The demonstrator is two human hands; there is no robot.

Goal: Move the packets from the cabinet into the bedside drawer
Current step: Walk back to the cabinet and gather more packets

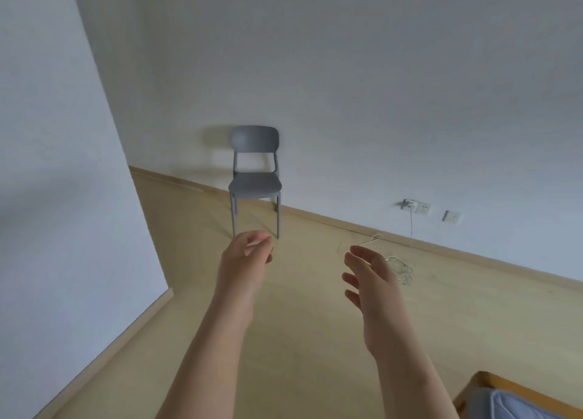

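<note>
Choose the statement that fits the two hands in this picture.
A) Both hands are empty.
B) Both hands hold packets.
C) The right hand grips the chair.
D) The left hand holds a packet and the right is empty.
A: the left hand, fingers loosely curled, and the right hand, fingers spread, both reach forward holding nothing, and the chair stands apart beyond them, by the wall.
</note>
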